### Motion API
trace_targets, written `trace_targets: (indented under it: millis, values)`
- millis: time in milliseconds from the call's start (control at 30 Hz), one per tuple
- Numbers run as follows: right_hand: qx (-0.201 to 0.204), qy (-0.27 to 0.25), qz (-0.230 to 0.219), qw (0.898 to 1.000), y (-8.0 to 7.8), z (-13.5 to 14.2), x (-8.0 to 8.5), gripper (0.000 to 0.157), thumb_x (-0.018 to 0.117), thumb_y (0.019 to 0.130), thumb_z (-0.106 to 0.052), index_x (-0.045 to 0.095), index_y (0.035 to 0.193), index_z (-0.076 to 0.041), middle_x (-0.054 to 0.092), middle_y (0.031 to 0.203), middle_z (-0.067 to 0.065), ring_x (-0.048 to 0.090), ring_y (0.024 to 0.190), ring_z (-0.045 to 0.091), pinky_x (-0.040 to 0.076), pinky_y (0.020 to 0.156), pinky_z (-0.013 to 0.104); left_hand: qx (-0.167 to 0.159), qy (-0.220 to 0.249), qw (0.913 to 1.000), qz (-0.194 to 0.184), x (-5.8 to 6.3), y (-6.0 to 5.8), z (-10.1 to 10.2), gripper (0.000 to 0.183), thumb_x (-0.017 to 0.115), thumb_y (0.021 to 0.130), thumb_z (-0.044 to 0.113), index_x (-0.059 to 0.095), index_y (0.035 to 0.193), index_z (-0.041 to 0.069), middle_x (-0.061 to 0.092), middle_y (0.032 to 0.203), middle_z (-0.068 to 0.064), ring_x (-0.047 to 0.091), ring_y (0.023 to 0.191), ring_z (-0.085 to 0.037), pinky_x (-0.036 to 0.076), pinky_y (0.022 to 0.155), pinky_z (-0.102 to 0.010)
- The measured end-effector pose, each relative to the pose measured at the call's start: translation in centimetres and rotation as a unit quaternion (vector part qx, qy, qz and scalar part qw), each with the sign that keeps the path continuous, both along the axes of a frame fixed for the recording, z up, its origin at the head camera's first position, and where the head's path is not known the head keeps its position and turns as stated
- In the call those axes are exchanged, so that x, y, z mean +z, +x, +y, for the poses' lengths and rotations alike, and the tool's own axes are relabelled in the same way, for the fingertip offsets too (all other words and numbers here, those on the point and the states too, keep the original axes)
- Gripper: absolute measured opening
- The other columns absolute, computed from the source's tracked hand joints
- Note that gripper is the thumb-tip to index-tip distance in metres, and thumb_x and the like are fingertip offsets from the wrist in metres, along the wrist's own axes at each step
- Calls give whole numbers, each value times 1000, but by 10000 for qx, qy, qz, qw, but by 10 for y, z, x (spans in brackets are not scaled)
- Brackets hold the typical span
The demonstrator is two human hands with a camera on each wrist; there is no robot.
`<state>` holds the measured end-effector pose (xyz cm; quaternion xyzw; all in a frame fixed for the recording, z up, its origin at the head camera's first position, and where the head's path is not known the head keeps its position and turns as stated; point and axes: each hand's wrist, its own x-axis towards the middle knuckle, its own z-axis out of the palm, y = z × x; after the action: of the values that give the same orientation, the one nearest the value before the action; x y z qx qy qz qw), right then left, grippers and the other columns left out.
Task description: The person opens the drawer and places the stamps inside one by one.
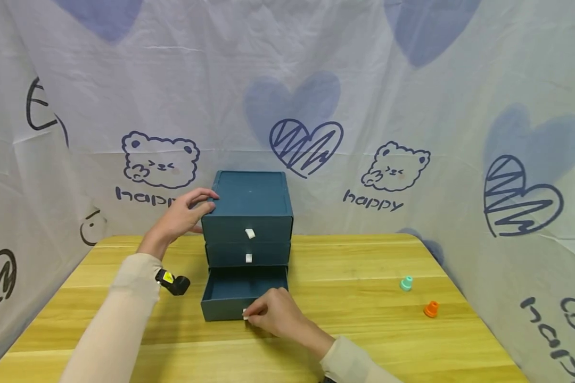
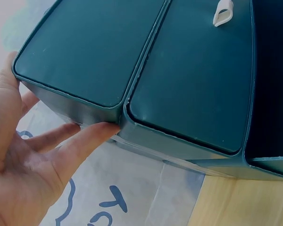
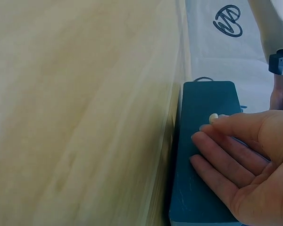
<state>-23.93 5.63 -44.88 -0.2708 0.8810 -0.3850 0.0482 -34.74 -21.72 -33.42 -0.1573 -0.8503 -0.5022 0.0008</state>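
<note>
A dark teal cabinet [image 1: 249, 194] with three stacked drawers stands on the table. Its bottom drawer [image 1: 222, 310] is pulled out, and the inside that shows holds nothing. My right hand [image 1: 280, 314] pinches the white pull tab [image 3: 213, 118] on that drawer's front between thumb and forefinger, the other fingers spread loosely beside the front. At the cabinet's upper left edge, my left hand [image 1: 182, 215] steadies the box, fingers extended along its side [image 2: 80, 117]. White tabs also mark the top drawer [image 1: 225, 229] and middle drawer [image 1: 227, 254], both pushed in.
Two small cone-shaped pieces, one mint green [image 1: 406, 283] and one orange [image 1: 431, 309], stand on the wooden table [image 1: 354, 319] to the right. A printed cloth [image 1: 316, 48] hangs behind the table and along its sides.
</note>
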Motion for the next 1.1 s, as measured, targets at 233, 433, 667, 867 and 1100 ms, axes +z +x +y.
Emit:
trace_targets:
  millis: [233, 433, 667, 867, 1100]
  values:
    - [133, -35, -174, 9998, 7, 2, 1, 8, 81, 88, -8, 86, 92, -14, 82, 92, 1, 70, 75, -6, 54, 64, 11, 8, 15, 10000, 8, -1, 0, -2, 40, 51, 109, 33, 50, 145, 15, 35, 164, -19, 41, 146, -47, 56, 97, -65]
    - [372, -59, -286, 9989, 15, 6, 2, 11, 80, 89, -7, 85, 97, -14, 82, 95, -1, 72, 83, -4, 55, 69, 9, 6, -13, 10000, 13, -1, 0, -2, 40, 50, 110, 33, 50, 145, 14, 35, 164, -19, 40, 147, -47, 56, 98, -64]
    - [543, -189, -550, 9968, 27, 10, 3, 15, 80, 88, -4, 84, 100, -12, 82, 97, 0, 72, 80, -6, 56, 70, 9, -42, 23, 10000, -28, 0, 1, -2, 40, 50, 110, 33, 49, 145, 14, 34, 164, -19, 39, 147, -46, 55, 98, -65]
    - [634, -128, -706, 9954, 34, 11, 4, 18, 81, 88, -6, 84, 105, -11, 82, 100, 0, 71, 78, -7, 56, 70, 9, -31, 38, 10000, -28, 1, 2, -2, 41, 50, 110, 34, 49, 145, 14, 36, 163, -18, 39, 147, -46, 55, 98, -65]
    - [777, -253, -1070, 9909, 42, 14, 4, 22, 82, 87, -10, 82, 110, -10, 81, 105, 1, 73, 81, -5, 57, 70, 10, -52, 66, 10000, -18, 0, 2, -2, 40, 49, 110, 33, 49, 145, 13, 36, 163, -19, 39, 147, -46, 55, 98, -65]
